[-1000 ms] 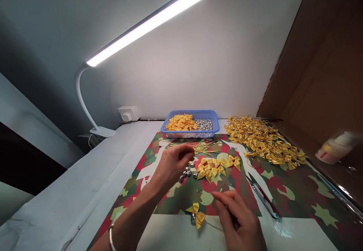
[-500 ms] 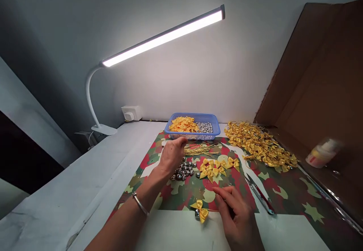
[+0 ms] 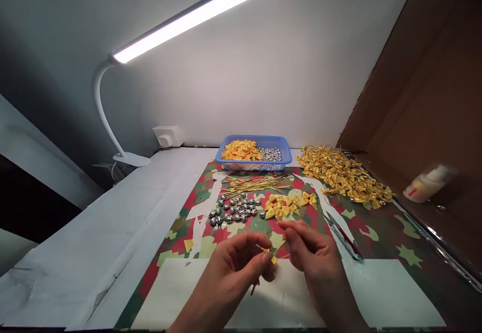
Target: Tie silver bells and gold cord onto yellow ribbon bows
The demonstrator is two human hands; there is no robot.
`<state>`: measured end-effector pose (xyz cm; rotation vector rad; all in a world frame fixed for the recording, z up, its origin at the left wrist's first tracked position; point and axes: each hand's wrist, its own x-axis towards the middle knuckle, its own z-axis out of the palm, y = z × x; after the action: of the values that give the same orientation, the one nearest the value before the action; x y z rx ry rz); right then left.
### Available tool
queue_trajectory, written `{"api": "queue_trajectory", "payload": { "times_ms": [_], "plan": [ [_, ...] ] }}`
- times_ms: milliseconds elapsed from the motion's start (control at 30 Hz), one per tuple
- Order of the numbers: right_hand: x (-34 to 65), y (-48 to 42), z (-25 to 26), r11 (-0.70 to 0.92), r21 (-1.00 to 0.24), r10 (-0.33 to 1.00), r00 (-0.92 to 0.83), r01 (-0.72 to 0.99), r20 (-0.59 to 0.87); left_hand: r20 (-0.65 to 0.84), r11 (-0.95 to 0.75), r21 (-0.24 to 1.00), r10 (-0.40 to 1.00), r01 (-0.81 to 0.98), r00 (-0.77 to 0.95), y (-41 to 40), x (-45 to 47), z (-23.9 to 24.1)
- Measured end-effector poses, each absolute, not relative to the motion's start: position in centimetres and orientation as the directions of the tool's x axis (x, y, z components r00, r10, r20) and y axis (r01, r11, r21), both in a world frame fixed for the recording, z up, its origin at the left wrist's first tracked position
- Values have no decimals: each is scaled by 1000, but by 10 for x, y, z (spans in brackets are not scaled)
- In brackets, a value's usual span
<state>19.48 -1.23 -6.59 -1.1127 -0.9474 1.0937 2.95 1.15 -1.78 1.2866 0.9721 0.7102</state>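
Over the white sheet, my left hand (image 3: 241,270) is curled closed around a small yellow ribbon bow (image 3: 274,260). Most of the bow is hidden behind the fingers, and any bell on it is out of sight. A gold cord (image 3: 279,247) runs from the bow to my right hand (image 3: 314,255), which pinches it between thumb and forefinger. A thin cord end (image 3: 252,289) sticks out below my left hand. Just beyond lie several loose yellow bows (image 3: 282,206) and a spread of silver jingle bells (image 3: 237,210). Gold cords (image 3: 256,185) lie behind the bells.
A blue basket (image 3: 254,166) of yellow bows and small silver bells stands at the back. Finished-looking bows with cords form a pile (image 3: 342,175) at right. Thread snips (image 3: 344,237) lie right of my hands. A bottle (image 3: 427,185) stands beside the cardboard wall (image 3: 425,97).
My left hand has come down from beside the gold cords to the bow, which it now covers. My right hand still pinches the cord. The view has tilted slightly down.
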Motion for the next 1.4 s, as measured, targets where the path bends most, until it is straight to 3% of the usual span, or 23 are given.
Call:
{"api": "queue_trajectory", "payload": {
  "times_ms": [167, 367, 500, 633, 833, 967, 1200, 1400],
  "plan": [
    [190, -9, -67, 28, -976, 983, 185, -215, -13, -207, 336, 932, 801, -134, 562, 6, 23, -32],
    [188, -8, -75, 54, -998, 985, 164, -46, 46, -211, 313, 947, 767, -67, 606, -1, 15, -35],
    [190, -9, -81, 204, -962, 954, 183, 184, 237, -198, 219, 975, 825, 24, 529, -3, 13, -37],
    [188, -12, -86, 421, -832, 862, 128, 363, 491, -100, 93, 995, 900, 37, 424, -3, 13, -32],
    [182, -19, -84, 599, -588, 703, -5, 544, 711, -393, 460, 888, 769, -8, 505, -8, 16, -31],
    [182, -22, -82, 589, -549, 709, -53, 593, 703, -426, 531, 843, 755, -85, 498, -9, 16, -37],
    [184, -24, -84, 638, -546, 702, -121, 543, 702, -446, 535, 845, 730, -27, 517, -6, 9, -39],
    [182, -22, -84, 651, -486, 681, -166, 583, 713, -441, 551, 822, 773, -140, 457, -7, 7, -38]
  ]
}}
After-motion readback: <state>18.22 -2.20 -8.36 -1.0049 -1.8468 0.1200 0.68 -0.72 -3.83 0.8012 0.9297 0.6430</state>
